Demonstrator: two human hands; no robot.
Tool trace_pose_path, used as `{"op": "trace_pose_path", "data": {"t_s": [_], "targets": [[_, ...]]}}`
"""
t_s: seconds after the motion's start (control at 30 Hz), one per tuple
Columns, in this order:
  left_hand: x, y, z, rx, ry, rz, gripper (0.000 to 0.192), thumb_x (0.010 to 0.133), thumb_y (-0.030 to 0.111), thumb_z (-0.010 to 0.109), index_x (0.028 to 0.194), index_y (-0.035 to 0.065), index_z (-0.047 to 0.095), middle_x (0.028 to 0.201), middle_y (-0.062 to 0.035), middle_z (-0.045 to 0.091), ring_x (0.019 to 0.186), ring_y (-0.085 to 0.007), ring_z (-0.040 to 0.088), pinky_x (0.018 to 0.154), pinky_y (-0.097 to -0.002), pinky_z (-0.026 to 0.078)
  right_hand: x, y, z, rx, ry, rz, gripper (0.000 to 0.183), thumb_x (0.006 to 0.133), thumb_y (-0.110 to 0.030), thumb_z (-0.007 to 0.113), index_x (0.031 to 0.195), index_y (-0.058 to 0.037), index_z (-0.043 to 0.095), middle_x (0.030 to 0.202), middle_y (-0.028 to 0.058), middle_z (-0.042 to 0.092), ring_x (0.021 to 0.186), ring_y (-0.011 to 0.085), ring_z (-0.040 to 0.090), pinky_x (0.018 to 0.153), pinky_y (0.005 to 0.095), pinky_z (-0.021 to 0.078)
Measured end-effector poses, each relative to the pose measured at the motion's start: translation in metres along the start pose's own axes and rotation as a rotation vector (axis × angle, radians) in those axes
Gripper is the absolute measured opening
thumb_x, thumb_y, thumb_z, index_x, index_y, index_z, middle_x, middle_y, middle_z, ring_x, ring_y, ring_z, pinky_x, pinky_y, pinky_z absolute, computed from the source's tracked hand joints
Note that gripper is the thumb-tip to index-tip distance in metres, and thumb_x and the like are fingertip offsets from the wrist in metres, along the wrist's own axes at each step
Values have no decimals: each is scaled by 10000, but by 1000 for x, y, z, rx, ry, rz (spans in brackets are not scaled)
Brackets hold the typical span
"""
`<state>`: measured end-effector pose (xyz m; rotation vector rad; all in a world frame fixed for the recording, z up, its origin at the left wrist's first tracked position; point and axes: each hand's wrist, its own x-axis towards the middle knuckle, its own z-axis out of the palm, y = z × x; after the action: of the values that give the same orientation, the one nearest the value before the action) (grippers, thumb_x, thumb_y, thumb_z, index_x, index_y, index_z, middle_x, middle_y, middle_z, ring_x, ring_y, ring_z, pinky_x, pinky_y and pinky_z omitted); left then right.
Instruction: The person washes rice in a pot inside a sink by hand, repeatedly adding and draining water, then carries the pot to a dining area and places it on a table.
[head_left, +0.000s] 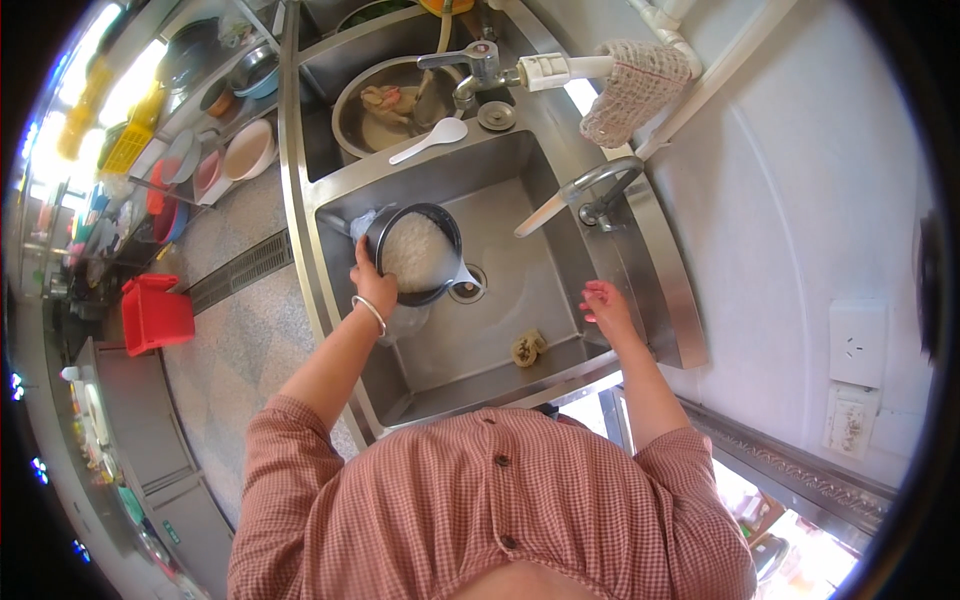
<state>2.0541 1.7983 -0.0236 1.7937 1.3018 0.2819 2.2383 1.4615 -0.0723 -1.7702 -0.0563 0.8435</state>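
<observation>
My left hand (373, 283) grips the near-left rim of a dark inner pot (455, 225), its thumb near the rim. White rice (417, 251) in cloudy water fills much of the pot, which tilts to the right. A whitish stream (470, 278) appears to run over its lip towards the sink drain (468, 289). My right hand (606, 307) hovers at the sink's right side, fingers loosely bent and holding nothing. Clear plastic film (409, 321) shows beneath the pot. A crumpled brownish scrubber or cloth (529, 347) lies on the bottom of the steel sink (517, 262).
A curved faucet (611, 172) with a pale tube overhangs the sink. On the divider lie a white rice paddle (431, 141) and a steel drain strainer (496, 115). Beyond, a steel basin (345, 112) holds plucked poultry (386, 101). A red bin (157, 313) stands on the floor.
</observation>
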Motion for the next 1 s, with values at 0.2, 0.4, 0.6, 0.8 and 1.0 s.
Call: {"op": "trace_pose_path", "data": {"t_s": [0.2,0.4,0.6,0.8,1.0], "targets": [[-1,7,-1,-16,-27,-10,776,626,-70,424,1303,201,157,1141,-250,272,1045,-380,349,947,-349,259,-3,-2,0,-12,13,16,234,809,-148,518,1020,-50,485,893,64,551,732,132,560,570,257,468],[4,2,5,64,23,20,763,642,-65,402,1296,266,192,1143,-225,316,1029,-378,386,814,-376,415,3,5,-5,-5,17,-4,244,797,-127,529,1022,-52,473,888,61,555,730,134,561,561,259,469],[10,-4,16,167,16,156,780,639,-72,406,1306,248,159,1140,-230,303,1037,-377,371,867,-358,363,42,-8,-17,-426,536,-502,514,743,-111,585,1187,-11,345,1097,134,468,890,209,522,714,300,455],[-7,23,39,-516,-224,-259,766,657,-85,390,1282,280,142,1230,-111,307,989,-359,469,566,-504,514,63,-40,-5,-436,480,-506,585,732,-153,585,1223,1,307,1191,200,392,1072,292,415,896,352,337],[-32,23,73,-836,-486,-582,718,648,-105,313,1235,269,141,1216,-119,299,965,-380,484,660,-525,491,40,-40,17,-705,355,-538,585,742,-143,560,1253,-32,298,1214,201,377,1114,316,372,930,367,301]]}}
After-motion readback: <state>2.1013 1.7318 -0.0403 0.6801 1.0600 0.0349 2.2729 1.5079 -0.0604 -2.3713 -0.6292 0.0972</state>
